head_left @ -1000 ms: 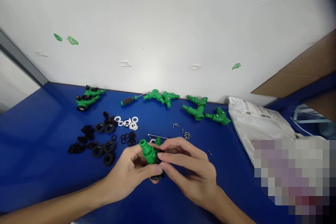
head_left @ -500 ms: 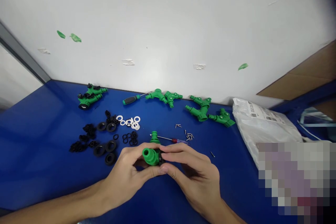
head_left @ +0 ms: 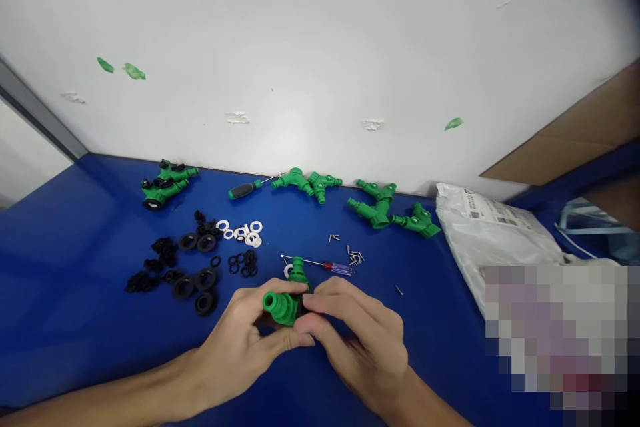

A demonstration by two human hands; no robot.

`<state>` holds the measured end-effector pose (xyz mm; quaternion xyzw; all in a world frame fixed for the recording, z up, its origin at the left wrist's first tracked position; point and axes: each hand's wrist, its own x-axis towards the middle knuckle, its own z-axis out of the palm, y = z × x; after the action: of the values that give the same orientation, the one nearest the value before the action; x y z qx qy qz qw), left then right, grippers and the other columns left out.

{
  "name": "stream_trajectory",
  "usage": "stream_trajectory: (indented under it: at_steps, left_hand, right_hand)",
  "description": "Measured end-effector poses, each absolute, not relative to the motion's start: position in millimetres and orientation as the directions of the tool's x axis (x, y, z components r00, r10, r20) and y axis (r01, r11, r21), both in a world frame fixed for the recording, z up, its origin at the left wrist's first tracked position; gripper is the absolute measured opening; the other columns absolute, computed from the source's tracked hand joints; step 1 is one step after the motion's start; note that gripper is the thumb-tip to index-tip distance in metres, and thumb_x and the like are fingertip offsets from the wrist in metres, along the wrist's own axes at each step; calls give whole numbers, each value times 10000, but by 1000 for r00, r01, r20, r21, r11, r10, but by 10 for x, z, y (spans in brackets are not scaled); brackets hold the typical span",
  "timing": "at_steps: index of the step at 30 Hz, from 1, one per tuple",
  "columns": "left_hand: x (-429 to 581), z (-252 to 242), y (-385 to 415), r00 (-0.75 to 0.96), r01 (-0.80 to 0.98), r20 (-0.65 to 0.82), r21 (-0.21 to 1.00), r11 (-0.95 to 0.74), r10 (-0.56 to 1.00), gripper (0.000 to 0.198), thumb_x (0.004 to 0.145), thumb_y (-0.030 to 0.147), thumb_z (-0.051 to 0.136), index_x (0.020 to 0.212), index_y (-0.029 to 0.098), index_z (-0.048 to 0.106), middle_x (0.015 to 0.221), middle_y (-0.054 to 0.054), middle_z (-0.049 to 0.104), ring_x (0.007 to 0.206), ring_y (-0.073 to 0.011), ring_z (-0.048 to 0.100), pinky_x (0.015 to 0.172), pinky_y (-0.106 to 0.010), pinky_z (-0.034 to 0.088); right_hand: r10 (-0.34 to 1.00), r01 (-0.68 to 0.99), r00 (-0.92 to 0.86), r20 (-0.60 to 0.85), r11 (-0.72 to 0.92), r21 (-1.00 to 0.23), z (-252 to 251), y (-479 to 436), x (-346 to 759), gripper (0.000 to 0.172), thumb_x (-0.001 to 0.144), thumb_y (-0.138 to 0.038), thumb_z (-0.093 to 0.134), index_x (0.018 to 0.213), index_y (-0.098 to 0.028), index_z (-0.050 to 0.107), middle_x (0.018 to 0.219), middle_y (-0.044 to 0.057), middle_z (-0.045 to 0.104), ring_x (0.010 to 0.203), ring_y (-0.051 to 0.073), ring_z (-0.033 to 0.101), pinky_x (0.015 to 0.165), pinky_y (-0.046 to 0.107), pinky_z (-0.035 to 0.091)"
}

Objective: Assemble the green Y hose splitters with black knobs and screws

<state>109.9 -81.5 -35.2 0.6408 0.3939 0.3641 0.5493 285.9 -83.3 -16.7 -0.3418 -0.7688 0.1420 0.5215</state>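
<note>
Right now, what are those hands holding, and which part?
The left hand and right hand together hold a green plastic hose connector around its middle, with one spout poking out left.

The operator's left hand (head_left: 233,343) and right hand (head_left: 363,347) were bare, with slender fingers (head_left: 345,300) and short-trimmed nails. The left forearm (head_left: 107,390) and right forearm (head_left: 430,400) were likewise uncovered, each tapering toward the wrist.

One head-worn camera looks forward and down from above the near edge of the blue desk (head_left: 75,280), close over the left hand (head_left: 235,340) and right hand (head_left: 360,353), facing the white wall (head_left: 320,47) beyond the desk's far edge.
</note>
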Motion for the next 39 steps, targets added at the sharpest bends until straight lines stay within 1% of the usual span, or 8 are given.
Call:
stream_trajectory:
  at_steps: [4, 8, 14, 18, 25, 35, 37, 39]
  left_hand:
    - [1115, -356, -815, 402, 117, -8, 992, -43, 916, 295, 857, 299, 723, 1140, 221, 687, 974, -38, 767, 926, -236, 713, 833, -322, 572]
    - [1160, -325, -801, 444, 18, -90, 996, 91, 892, 280, 866, 329, 716, 1107, 192, 682, 979, -49, 750, 912, -222, 709, 842, -329, 579]
    - [1197, -319, -732, 412, -179, -135, 958, 225, 901, 323, 848, 388, 733, 1060, 152, 673, 833, -15, 696, 688, -138, 677, 676, -284, 606]
    - [1178, -301, -688, 429, -204, -180, 935, 289, 885, 420, 797, 458, 771, 1003, 112, 649, 709, -15, 690, 595, -149, 701, 588, -271, 604]
    - [1178, -291, -689, 473, -237, -220, 901, 364, 853, 433, 777, 490, 779, 910, 114, 611, 599, 6, 671, 516, -145, 702, 509, -234, 593]
    - [1197, -324, -714, 478, -198, -241, 907, 371, 844, 436, 762, 494, 788, 863, 118, 593, 619, 23, 629, 509, -152, 690, 493, -258, 580]
    - [1200, -301, -720, 487, -206, -242, 902, 379, 839, 455, 765, 509, 782, 900, 125, 578, 622, 11, 647, 524, -160, 689, 509, -273, 577]
    - [1188, -281, -719, 480, -224, -247, 893, 390, 842, 481, 779, 505, 773, 1001, 131, 567, 647, -3, 671, 558, -166, 693, 543, -290, 575]
  right_hand:
    - [743, 431, -143, 654, 642, -634, -175, -835, 2789, 128, 908, -221, 685, 783, -193, 683, 582, 1, 642, 477, 125, 583, 435, 242, 499]
    - [826, 411, -61, 561, 533, -740, -165, -804, 2760, 164, 875, -224, 712, 719, -193, 671, 577, -19, 655, 482, 112, 598, 482, 218, 522]
    - [897, 268, -222, 383, 434, -860, -103, -718, 2888, 87, 898, -221, 658, 896, -195, 741, 713, 13, 697, 597, 135, 639, 562, 245, 542]
    - [936, 256, -206, 286, 333, -908, -75, -675, 2953, 118, 894, -222, 643, 936, -184, 746, 823, 50, 716, 662, 143, 647, 586, 250, 538]
    - [956, 162, -154, 251, 275, -948, -76, -611, 2991, 103, 850, -244, 704, 897, -180, 769, 747, 35, 696, 648, 139, 627, 591, 247, 526]
    - [949, 208, -244, 198, 250, -946, -100, -639, 2921, 186, 876, -283, 661, 786, -163, 770, 692, 40, 674, 586, 127, 572, 531, 243, 447]
    - [946, 243, -250, 209, 270, -932, -4, -568, 3039, 205, 889, -320, 644, 833, -168, 769, 739, 47, 702, 611, 135, 596, 548, 245, 460]
    - [961, 345, -158, 229, 271, -899, 107, -476, 3263, 254, 898, -380, 618, 869, -166, 753, 745, 45, 707, 615, 144, 605, 557, 253, 466]
